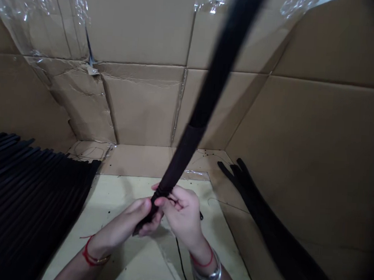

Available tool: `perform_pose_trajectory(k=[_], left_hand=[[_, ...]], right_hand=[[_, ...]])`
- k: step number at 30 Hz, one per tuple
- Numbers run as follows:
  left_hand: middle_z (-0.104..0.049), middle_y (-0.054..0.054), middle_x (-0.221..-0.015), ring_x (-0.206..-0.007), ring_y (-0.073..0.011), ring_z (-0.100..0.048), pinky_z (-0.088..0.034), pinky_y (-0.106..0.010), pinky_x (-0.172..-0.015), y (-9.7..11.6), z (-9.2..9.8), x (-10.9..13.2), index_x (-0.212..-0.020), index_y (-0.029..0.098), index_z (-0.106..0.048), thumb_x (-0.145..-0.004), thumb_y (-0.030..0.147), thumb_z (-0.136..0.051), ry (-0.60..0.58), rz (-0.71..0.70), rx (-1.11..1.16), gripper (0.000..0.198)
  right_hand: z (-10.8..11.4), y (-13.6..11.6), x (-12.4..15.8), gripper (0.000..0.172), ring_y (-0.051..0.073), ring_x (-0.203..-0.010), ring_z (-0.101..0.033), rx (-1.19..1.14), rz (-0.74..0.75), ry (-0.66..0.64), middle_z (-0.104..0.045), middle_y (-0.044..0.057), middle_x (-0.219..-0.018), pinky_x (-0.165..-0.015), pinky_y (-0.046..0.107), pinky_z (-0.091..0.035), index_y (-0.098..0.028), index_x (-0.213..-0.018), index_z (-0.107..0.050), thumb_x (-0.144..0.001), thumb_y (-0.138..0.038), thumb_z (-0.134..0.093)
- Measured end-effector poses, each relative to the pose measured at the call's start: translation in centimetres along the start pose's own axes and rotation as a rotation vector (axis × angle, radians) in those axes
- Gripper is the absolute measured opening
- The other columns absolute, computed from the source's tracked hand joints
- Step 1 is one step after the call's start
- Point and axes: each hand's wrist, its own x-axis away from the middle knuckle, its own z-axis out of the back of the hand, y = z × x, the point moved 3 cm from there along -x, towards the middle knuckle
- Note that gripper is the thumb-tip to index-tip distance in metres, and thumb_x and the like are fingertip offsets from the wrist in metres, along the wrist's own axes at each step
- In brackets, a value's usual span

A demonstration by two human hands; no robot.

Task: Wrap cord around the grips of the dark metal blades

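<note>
A long black tube-like strip [219, 65] rises at a slant from my hands past the top of the view. Its lower stretch has a dark sleeve-like covering [182, 156], bunched into folds just above my fingers. Near the bottom end, my left hand [133, 217] is closed round the strip with the thumb on top. My right hand [183, 214] grips it at the folds, thumb and fingers pinched together. A thin black cord [180, 254] hangs below my right hand; whether that hand holds it too is hidden.
Many black strips [32, 197] lie stacked side by side on the left. Several more strips [270, 227] lie along the right cardboard wall [326, 167]. A pale board [124, 259] is under my hands. Taped cardboard panels [141, 102] stand behind.
</note>
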Motion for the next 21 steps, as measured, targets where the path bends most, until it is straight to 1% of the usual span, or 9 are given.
perform_pose_trajectory(k=[2, 4, 7, 8, 12, 14, 16, 18, 21], left_hand=[[-0.044, 0.002, -0.058, -0.052, -0.0079, -0.039, -0.031, -0.019, -0.049, 0.0, 0.2, -0.1, -0.076, 0.015, -0.052, -0.090, 0.064, -0.039, 0.168, -0.075, -0.052, 0.052], [-0.040, 0.005, -0.051, -0.044, -0.0065, -0.034, -0.027, -0.018, -0.042, -0.2, 0.2, 0.0, -0.070, 0.016, -0.048, -0.089, 0.065, -0.039, 0.241, -0.048, -0.021, 0.053], [-0.028, 0.010, -0.040, -0.031, -0.0058, -0.020, -0.018, -0.019, -0.031, -1.0, -0.7, 0.0, -0.069, 0.019, -0.047, -0.086, 0.073, -0.029, 0.012, 0.202, 0.143, 0.060], [-0.029, 0.010, -0.040, -0.030, -0.0061, -0.021, -0.020, -0.019, -0.031, -1.1, -0.8, -0.2, -0.071, 0.019, -0.048, -0.086, 0.073, -0.029, -0.011, 0.220, 0.150, 0.060], [-0.037, 0.008, -0.050, -0.041, -0.0050, -0.030, -0.023, -0.016, -0.040, -0.2, -0.3, -0.5, -0.081, 0.017, -0.049, -0.087, 0.065, -0.045, 0.359, -0.159, -0.054, 0.048], [-0.035, 0.009, -0.052, -0.042, -0.0043, -0.025, -0.019, -0.016, -0.039, -0.2, -0.4, -0.5, -0.081, 0.017, -0.048, -0.085, 0.064, -0.050, 0.292, -0.188, -0.040, 0.047], [-0.031, 0.009, -0.050, -0.039, -0.0040, -0.022, -0.017, -0.017, -0.036, -0.5, -0.5, -0.5, -0.077, 0.018, -0.047, -0.083, 0.066, -0.050, 0.072, -0.098, 0.061, 0.049], [-0.033, 0.009, -0.049, -0.037, -0.0048, -0.026, -0.024, -0.018, -0.036, -0.5, -0.4, -0.6, -0.074, 0.017, -0.048, -0.084, 0.067, -0.048, -0.043, -0.040, 0.105, 0.050], [-0.049, 0.002, -0.053, -0.048, -0.0074, -0.044, -0.037, -0.018, -0.048, 0.2, 0.3, -0.8, -0.073, 0.015, -0.052, -0.088, 0.058, -0.050, 0.157, -0.119, -0.070, 0.046]], right_hand=[[0.3, 0.3, 0.0, 0.030, 0.009, -0.039, -0.053, 0.031, 0.040, 0.085, -0.060, 0.000, -0.059, -0.034, 0.019, -0.039, -0.015, -0.081, -0.070, -0.078, -0.044, -0.073], [0.3, 0.7, -0.4, 0.038, 0.007, -0.038, -0.046, -0.024, 0.022, -0.039, -0.056, -0.001, -0.056, -0.034, 0.018, -0.034, -0.014, -0.081, -0.071, -0.076, -0.051, -0.073], [0.1, 0.9, -0.8, 0.049, 0.003, -0.038, -0.031, -0.103, -0.044, -0.289, -0.052, -0.003, -0.054, -0.035, 0.017, -0.028, -0.012, -0.085, -0.074, -0.071, -0.059, -0.073], [0.3, 0.8, -1.0, 0.048, 0.004, -0.039, -0.032, -0.084, -0.027, -0.259, -0.052, -0.002, -0.054, -0.036, 0.017, -0.029, -0.012, -0.085, -0.074, -0.071, -0.058, -0.073], [0.6, 0.3, -1.1, 0.043, 0.012, -0.052, -0.051, 0.007, 0.101, 0.092, -0.062, 0.002, -0.061, -0.046, 0.022, -0.043, -0.014, -0.084, -0.074, -0.070, -0.055, -0.075], [0.3, 0.2, -1.1, 0.042, 0.012, -0.054, -0.054, -0.041, 0.044, 0.032, -0.064, 0.002, -0.062, -0.048, 0.021, -0.045, -0.014, -0.082, -0.074, -0.068, -0.053, -0.078], [0.1, 0.2, -1.0, 0.037, 0.011, -0.054, -0.057, -0.082, -0.027, -0.117, -0.064, 0.002, -0.062, -0.049, 0.020, -0.046, -0.014, -0.076, -0.073, -0.065, -0.048, -0.082], [0.3, 0.1, -1.1, 0.033, 0.011, -0.052, -0.058, -0.057, -0.029, -0.148, -0.064, 0.001, -0.057, -0.047, 0.019, -0.045, -0.014, -0.068, -0.070, -0.066, -0.043, -0.083], [1.0, 0.3, -1.3, 0.032, 0.011, -0.040, -0.055, -0.002, 0.009, 0.011, -0.058, -0.001, -0.048, -0.037, 0.019, -0.040, -0.014, -0.067, -0.066, -0.074, -0.044, -0.076]])
